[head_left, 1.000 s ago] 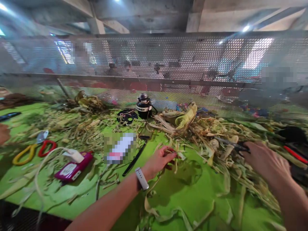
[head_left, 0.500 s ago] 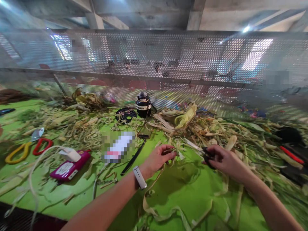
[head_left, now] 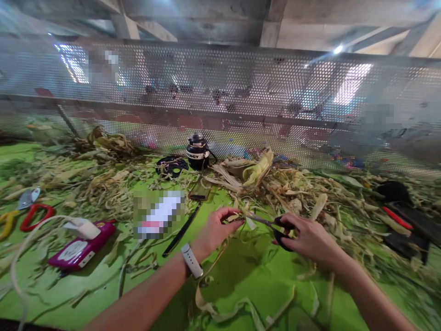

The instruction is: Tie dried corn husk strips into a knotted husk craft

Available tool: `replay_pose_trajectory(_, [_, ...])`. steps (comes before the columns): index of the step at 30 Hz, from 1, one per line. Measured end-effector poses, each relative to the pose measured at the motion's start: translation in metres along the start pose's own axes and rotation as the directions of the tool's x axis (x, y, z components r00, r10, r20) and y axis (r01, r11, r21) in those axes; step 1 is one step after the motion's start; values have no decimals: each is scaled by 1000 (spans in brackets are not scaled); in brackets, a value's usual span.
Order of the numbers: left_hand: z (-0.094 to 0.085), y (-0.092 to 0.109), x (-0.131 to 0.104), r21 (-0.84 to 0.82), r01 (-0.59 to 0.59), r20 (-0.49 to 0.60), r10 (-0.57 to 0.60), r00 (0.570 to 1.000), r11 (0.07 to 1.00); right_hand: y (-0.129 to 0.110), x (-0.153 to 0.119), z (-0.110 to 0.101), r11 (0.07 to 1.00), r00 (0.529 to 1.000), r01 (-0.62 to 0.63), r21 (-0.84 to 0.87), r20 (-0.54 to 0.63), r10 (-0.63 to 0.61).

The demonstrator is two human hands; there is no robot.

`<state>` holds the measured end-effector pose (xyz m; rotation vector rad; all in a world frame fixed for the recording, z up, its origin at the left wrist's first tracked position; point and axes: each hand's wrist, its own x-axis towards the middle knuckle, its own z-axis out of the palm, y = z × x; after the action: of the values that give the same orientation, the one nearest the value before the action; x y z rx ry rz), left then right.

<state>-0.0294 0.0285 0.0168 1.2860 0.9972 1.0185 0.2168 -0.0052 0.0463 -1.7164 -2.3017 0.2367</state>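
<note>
My left hand (head_left: 222, 230), with a white band on its wrist, pinches a small knotted piece of dried husk (head_left: 246, 216) between thumb and fingers. A long curled husk strip trails below that hand. My right hand (head_left: 306, 236) is closed around the black handles of a pair of scissors (head_left: 263, 220). The handle loops stand apart, and the blades point left, their tips at the husk by my left fingertips. Whether the blades touch or cut it, I cannot tell. Some fingers of my right hand hide parts of the loops.
Husk scraps (head_left: 292, 186) cover much of the green table (head_left: 237, 276). To the left lie a magenta power bank (head_left: 82, 248) with a white cable, a blurred-out phone (head_left: 163, 214) and red-handled scissors (head_left: 36, 217). A black bottle (head_left: 198, 154) stands before a perforated metal screen (head_left: 220, 82).
The scissors have come left and slightly down, bringing their tips to the husk at my left hand. Their handles now show spread apart. The whole view has shifted a little to the right.
</note>
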Motion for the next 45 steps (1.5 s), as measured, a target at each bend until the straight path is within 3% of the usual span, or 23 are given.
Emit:
replay_pose_trajectory(15, [-3, -7, 0, 124, -43, -18, 45, 999, 991, -5, -2, 1, 1000, 1000, 11, -29, -7, -11])
replay_pose_trajectory(27, [2, -4, -2, 112, -36, -12, 38, 999, 993, -13, 1, 9, 1000, 999, 17, 16, 43, -18])
replay_pose_trajectory(37, [2, -11, -2, 125, -93, 17, 92, 996, 988, -15, 0, 12, 992, 999, 38, 117, 32, -42])
replay_pose_trajectory(45, [-2, -7, 2, -13, -22, 0, 22, 1000, 1000, -11, 1, 11, 936, 999, 5, 351, 47, -23])
